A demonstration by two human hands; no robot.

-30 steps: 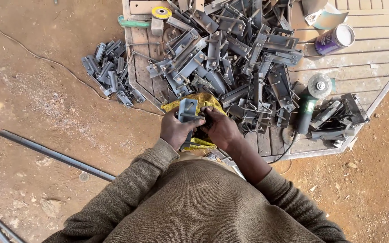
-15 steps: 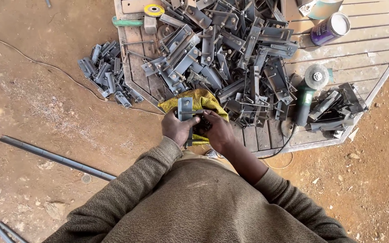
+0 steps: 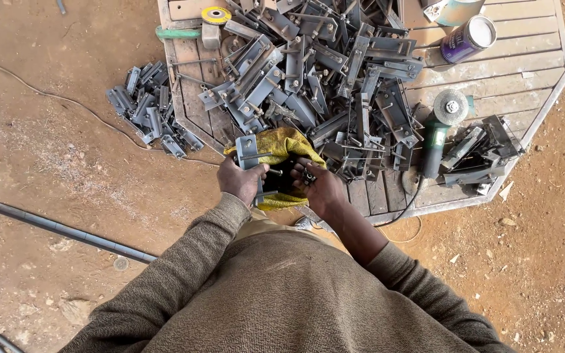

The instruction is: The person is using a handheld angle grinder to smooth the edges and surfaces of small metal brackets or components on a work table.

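My left hand (image 3: 240, 180) grips a grey metal bracket (image 3: 248, 151) with a bolt sticking out of it, held upright over a yellow cloth (image 3: 286, 145) at the near edge of a wooden platform (image 3: 492, 72). My right hand (image 3: 320, 187) is closed beside it on a small dark part that touches the bracket; I cannot tell what that part is. Both hands sit just in front of a large heap of similar grey brackets (image 3: 325, 72).
A second pile of brackets (image 3: 148, 108) lies on the dirt to the left. An angle grinder (image 3: 441, 127) with its cable, a purple tin (image 3: 467, 39), a yellow disc (image 3: 216, 14) and a green-handled tool (image 3: 178, 32) rest on the platform. A long metal bar (image 3: 67, 230) lies on the ground.
My hands stay on the bracket over the yellow cloth, shifting only slightly. The view has tilted a little, so the platform sits higher in the picture.
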